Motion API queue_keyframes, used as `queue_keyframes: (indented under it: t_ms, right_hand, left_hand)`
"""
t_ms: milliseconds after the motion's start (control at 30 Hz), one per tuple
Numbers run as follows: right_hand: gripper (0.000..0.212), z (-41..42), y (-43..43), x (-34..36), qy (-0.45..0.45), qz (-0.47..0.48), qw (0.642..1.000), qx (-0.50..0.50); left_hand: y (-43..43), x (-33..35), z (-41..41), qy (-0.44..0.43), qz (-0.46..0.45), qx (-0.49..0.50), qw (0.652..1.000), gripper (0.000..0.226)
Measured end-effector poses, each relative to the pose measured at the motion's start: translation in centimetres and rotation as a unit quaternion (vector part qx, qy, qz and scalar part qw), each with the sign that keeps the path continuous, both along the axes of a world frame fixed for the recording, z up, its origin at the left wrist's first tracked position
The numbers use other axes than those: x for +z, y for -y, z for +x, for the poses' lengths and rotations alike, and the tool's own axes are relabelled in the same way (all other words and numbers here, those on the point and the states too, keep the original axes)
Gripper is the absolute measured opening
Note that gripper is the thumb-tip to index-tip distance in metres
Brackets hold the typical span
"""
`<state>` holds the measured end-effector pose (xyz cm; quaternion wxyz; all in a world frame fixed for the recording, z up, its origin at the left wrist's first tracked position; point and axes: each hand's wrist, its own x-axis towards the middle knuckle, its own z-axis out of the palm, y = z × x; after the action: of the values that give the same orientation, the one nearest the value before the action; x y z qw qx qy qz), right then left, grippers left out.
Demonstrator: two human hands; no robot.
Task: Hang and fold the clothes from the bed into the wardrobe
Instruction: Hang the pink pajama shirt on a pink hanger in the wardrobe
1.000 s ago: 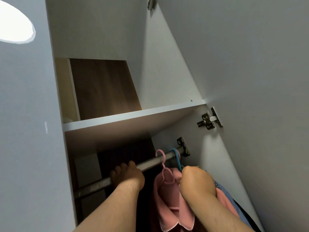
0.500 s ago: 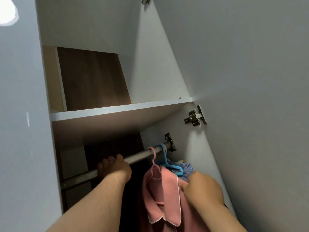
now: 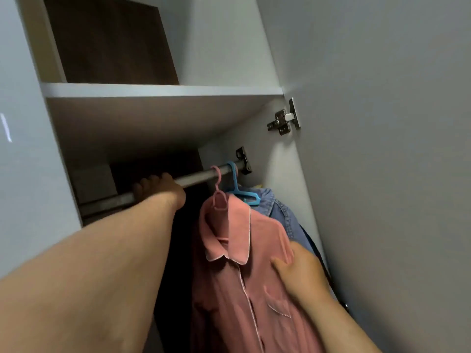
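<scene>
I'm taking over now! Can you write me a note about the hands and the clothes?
Left hand grips the rail. Right hand rests flat on the pink shirt.
Pink shirt hangs on its pink hanger, hooked on the rail beside the denim shirt on a blue hanger.
Done: both shirts are hung.
Left: let go and fetch more from the bed, which is out of view.

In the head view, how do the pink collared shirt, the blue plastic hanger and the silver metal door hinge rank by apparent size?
Pink collared shirt: clearly largest.
Blue plastic hanger and silver metal door hinge: look alike, not ranked.
</scene>
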<state>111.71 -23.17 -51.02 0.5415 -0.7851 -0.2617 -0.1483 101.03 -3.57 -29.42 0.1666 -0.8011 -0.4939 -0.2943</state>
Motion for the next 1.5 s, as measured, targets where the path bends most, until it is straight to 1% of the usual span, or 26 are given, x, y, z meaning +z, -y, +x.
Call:
queue_keyframes:
  t_ms: [100,167,267,333,400,467,500,533,600,633,667,700,733,800,833,867,933,1000,1033,1067,1133,1167,1200,1300,1400,1500]
  right_hand:
    - [0.009,-2.2,1.8,-6.4,-0.116,0.066,0.989,0.071]
    - [0.012,-3.0,2.9,-8.5,-0.139,0.109,0.98,0.093]
    - [0.016,-3.5,4.4,-9.6,-0.175,0.133,0.968,0.122]
    - [0.023,-3.5,4.9,-9.9,-0.198,0.136,0.965,0.108]
    - [0.035,-3.5,4.7,-10.0,-0.204,0.114,0.97,0.061]
    - [0.054,-3.9,4.0,-9.8,-0.187,0.08,0.979,0.027]
    - [0.059,-4.3,3.8,-9.7,-0.185,0.072,0.98,0.028]
    - [0.056,-4.6,3.6,-9.7,-0.193,0.076,0.977,0.049]
    - [0.03,-5.4,3.8,-9.2,-0.232,0.087,0.959,0.139]
    - [0.026,-5.9,4.0,-8.9,-0.25,0.085,0.945,0.193]
    - [0.032,-6.2,4.2,-8.7,-0.277,0.098,0.926,0.237]
    - [0.039,-6.4,4.3,-8.6,-0.308,0.112,0.908,0.26]
    - [0.039,-6.8,4.3,-8.3,-0.352,0.135,0.884,0.275]
    - [0.026,-7.8,4.3,-8.0,-0.39,0.13,0.867,0.28]
    - [0.023,-8.0,4.2,-8.0,-0.381,0.115,0.873,0.283]
    - [0.026,-8.4,4.3,-8.0,-0.377,0.113,0.872,0.29]
    - [0.027,-8.8,4.8,-8.1,-0.344,0.092,0.883,0.305]
    - [0.031,-9.0,5.5,-8.4,-0.298,0.057,0.91,0.281]
    - [0.033,-9.1,5.9,-8.6,-0.273,0.038,0.927,0.254]
    - [0.032,-9.1,6.3,-9.0,-0.249,0.04,0.942,0.222]
    - [0.029,-9.4,7.5,-9.4,-0.188,0.053,0.973,0.12]
    - [0.03,-9.6,8.2,-9.5,-0.158,0.055,0.983,0.068]
    - [0.033,-9.7,8.8,-9.5,-0.139,0.059,0.988,0.042]
    - [0.036,-10.5,10.5,-9.2,-0.121,0.041,0.991,0.038]
    - [0.05,-11.4,12.1,-8.8,-0.114,0.046,0.991,0.055]
    - [0.035,-13.2,13.9,-7.8,-0.106,0.033,0.992,0.057]
  left_hand:
    - [0.2,-0.6,0.2,0.004,-0.001,0.003,1.0,0.042]
    - [0.1,-1.1,0.4,0.008,0.006,0.007,1.0,0.044]
    - [0.5,-1.8,1.0,0.014,0.009,0.021,1.0,0.049]
    - [0.8,-2.1,1.4,0.038,-0.003,0.034,0.999,0.052]
    - [1.5,-2.2,1.9,0.08,-0.018,0.019,0.996,0.054]
    - [2.7,-2.9,2.2,0.101,-0.019,-0.031,0.994,0.057]
    - [3.7,-3.5,2.1,0.099,-0.02,-0.058,0.993,0.06]
    - [4.7,-4.2,1.9,0.095,-0.021,-0.082,0.992,0.063]
    - [6.3,-5.5,1.2,0.097,-0.009,-0.124,0.987,0.06]
    - [7.0,-6.1,0.7,0.109,-0.002,-0.147,0.983,0.057]
    - [7.7,-6.8,0.2,0.128,0.0,-0.175,0.976,0.052]
    - [8.6,-7.6,-0.3,0.156,-0.002,-0.211,0.965,0.046]
    - [9.6,-8.7,-0.9,0.182,0.002,-0.251,0.951,0.04]
    - [11.4,-12.0,-2.0,0.2,-0.002,-0.333,0.921,0.03]
    - [12.0,-14.0,-2.4,0.197,-0.033,-0.371,0.907,0.026]
    - [12.4,-16.2,-2.8,0.2,-0.089,-0.396,0.892,0.023]
    - [12.9,-20.2,-3.7,0.219,-0.215,-0.402,0.862,0.018]
    - [13.3,-23.6,-4.8,0.228,-0.302,-0.395,0.837,0.012]
    - [13.7,-25.0,-5.7,0.213,-0.332,-0.395,0.83,0.011]
    - [14.0,-26.2,-6.5,0.188,-0.352,-0.4,0.825,0.012]
    - [14.6,-28.1,-7.9,0.127,-0.362,-0.411,0.827,0.025]
    - [14.7,-29.0,-8.4,0.108,-0.36,-0.409,0.832,0.032]
    - [14.9,-29.4,-8.9,0.097,-0.358,-0.407,0.834,0.037]
    - [15.8,-29.2,-10.1,0.111,-0.361,-0.421,0.825,0.038]
    - [16.6,-28.2,-11.3,0.149,-0.354,-0.444,0.81,0.034]
    - [17.2,-27.5,-12.9,0.168,-0.329,-0.46,0.808,0.037]
